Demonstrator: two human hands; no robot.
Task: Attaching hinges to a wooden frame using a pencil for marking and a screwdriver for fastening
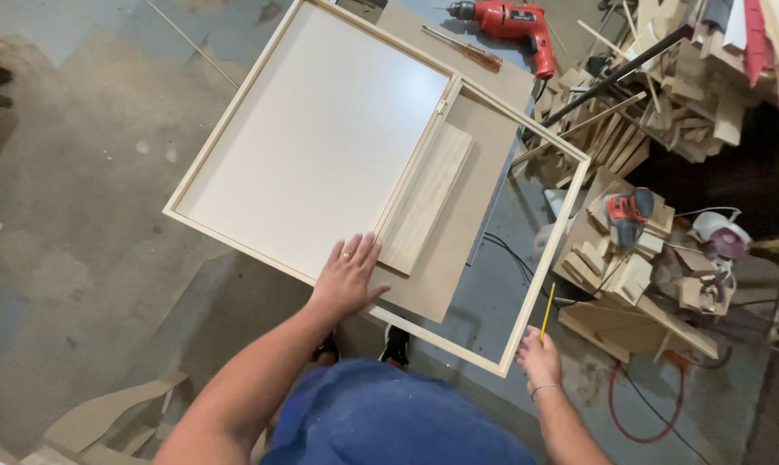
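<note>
Dusty grey workshop floor (88, 215) lies under a big wooden frame (234, 99) with a white panel (321, 138) set in one side. Beside the panel lies a pale wood plank (426, 200) on a brown board (480, 155). One hand, the left hand (348, 277), rests flat with fingers spread on the white panel's edge, just beside the plank. His or her right hand (540, 357) is curled around a yellow pencil (547, 310) near the frame's corner. A red drill (510, 21) lies at the top, and wood scraps (665, 77) are piled on the right.
</note>
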